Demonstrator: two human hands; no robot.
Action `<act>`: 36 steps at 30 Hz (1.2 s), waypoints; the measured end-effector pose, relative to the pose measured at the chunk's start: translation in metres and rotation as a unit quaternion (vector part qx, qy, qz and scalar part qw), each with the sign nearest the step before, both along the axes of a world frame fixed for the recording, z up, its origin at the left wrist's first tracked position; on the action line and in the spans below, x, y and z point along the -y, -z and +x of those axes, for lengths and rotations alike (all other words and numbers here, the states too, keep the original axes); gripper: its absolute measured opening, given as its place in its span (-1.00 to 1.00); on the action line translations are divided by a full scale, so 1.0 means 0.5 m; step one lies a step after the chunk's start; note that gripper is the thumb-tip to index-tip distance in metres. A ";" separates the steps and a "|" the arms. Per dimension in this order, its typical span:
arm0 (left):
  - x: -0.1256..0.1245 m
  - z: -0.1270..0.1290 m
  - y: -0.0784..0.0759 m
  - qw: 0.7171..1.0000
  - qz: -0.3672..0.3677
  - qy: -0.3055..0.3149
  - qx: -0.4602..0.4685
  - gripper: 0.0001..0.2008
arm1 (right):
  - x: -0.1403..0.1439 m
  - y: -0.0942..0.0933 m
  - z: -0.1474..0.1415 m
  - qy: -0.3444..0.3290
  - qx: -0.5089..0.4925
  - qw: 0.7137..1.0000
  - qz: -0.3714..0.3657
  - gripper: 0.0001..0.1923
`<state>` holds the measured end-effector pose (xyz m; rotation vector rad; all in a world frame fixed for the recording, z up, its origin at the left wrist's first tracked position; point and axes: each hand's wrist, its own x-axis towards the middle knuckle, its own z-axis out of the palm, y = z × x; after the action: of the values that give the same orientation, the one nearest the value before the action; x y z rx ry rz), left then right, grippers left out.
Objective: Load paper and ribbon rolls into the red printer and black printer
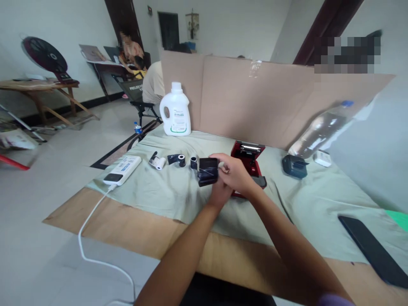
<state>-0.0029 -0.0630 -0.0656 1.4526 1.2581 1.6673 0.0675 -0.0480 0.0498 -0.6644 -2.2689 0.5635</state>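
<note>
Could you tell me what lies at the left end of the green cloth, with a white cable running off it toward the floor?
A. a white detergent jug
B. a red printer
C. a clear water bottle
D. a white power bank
D: the white power bank lies at the cloth's left end, with the white cable trailing from it down to the floor.

We see a table [127, 225] under a green cloth [165, 195], where a power bank [123, 169], paper roll [158, 162], jug [175, 110], red printer [247, 159], bottle [321, 129] and, lower right, a phone [372, 250] lie.
</note>
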 end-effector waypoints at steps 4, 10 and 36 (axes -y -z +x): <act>-0.014 -0.022 -0.014 0.995 -0.003 -0.059 0.078 -0.67 | -0.020 -0.008 0.102 0.055 -0.049 0.997 0.010 -0.53; -0.005 -0.033 -0.030 0.985 0.029 -0.091 0.143 -0.51 | -0.049 -0.011 0.169 0.057 -0.051 0.997 0.021 -0.54; 0.047 0.002 -0.094 0.996 -0.037 -0.018 0.084 -0.71 | -0.052 -0.004 0.182 -0.008 -0.033 0.989 -0.146 -0.70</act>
<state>-0.0021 -0.0865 -0.0185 1.2241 1.2462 1.7094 0.1583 -0.0219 0.0517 -0.7569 -2.1519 0.9228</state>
